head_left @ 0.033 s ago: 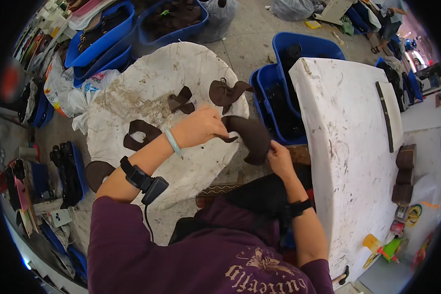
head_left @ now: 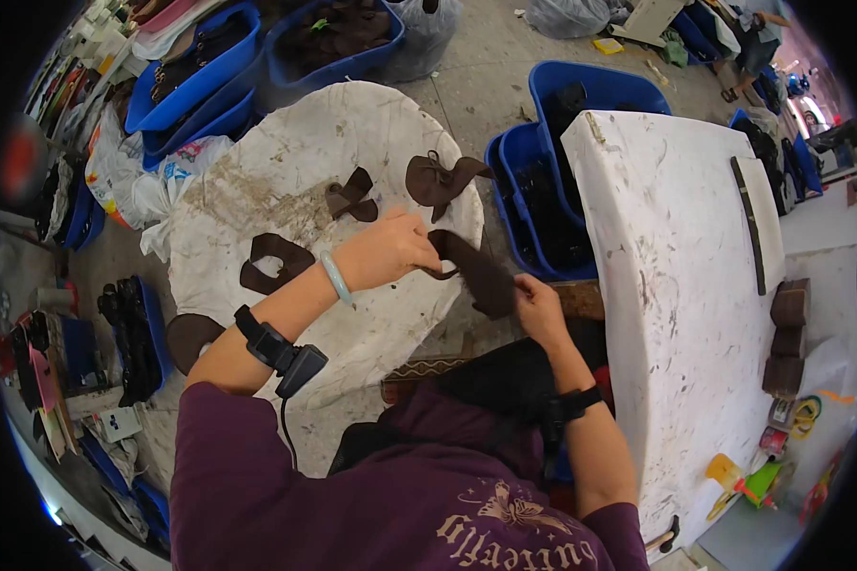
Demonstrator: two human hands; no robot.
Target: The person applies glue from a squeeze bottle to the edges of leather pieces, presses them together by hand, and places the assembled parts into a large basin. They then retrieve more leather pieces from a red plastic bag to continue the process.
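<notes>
Between my two hands hangs a curved dark brown shoe-upper piece (head_left: 486, 278), in front of the round table's right edge. My left hand (head_left: 397, 251) pinches its narrow, looped end. With fingers closed, my right hand (head_left: 540, 309) grips the opposite edge at the lower right. On the white-covered round table (head_left: 286, 143) lie more brown pieces: one with a tied lace bow (head_left: 438, 183), a small folded one (head_left: 352, 196), and a ring-shaped one (head_left: 274, 262). Another brown piece (head_left: 192, 338) is partly hidden behind my left forearm.
A tall white-covered bench (head_left: 676, 285) stands close on my right, bearing a dark-edged pale strip (head_left: 757, 226). Blue tubs (head_left: 600, 88) sit between bench and table. More blue tubs (head_left: 243, 48) and plastic bags (head_left: 129, 176) crowd the far left. A hammer (head_left: 668, 535) lies at the bench's near end.
The brown piece has turned and now shows a narrower, more edge-on shape. My right hand has shifted slightly to the left; my left hand stays nearly in place.
</notes>
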